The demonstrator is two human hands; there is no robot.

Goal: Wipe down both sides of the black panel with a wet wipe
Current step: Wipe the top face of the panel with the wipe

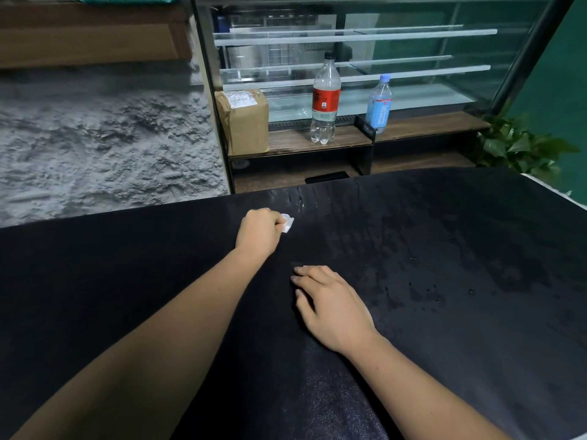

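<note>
Mid-wipe on the top face, I'd say. My left hand is up by the far edge of the panel, just left of frame centre. Its fingers are curled tight round a balled-up wipe, w/ only a white corner poking out on the right of the fist, down on the surface. My right hand lies below and right of it, near centre frame, palm down on the panel, fingers loose and a bit bent, gripping nothing; prob. steadying. The panel fills the whole lower half of the frame, lying flat, its far edge running across the middle. It's matte black w/ a fine grainy texture. The right half shows damp streaks, blotches and a few droplets, plus wet streaks at the far edge just above the wipe; the left half looks dry and even. So approx half of this face looks done and the left part not; can't tell re the underside. Next move calls for dragging the wipe leftwards in overlapping passes w/ firm pressure, right hand holding the panel so it doesn't slide, then flipping it for the other side. The wipe is small vs. the panel, so many passes, and it may dry out.
</note>
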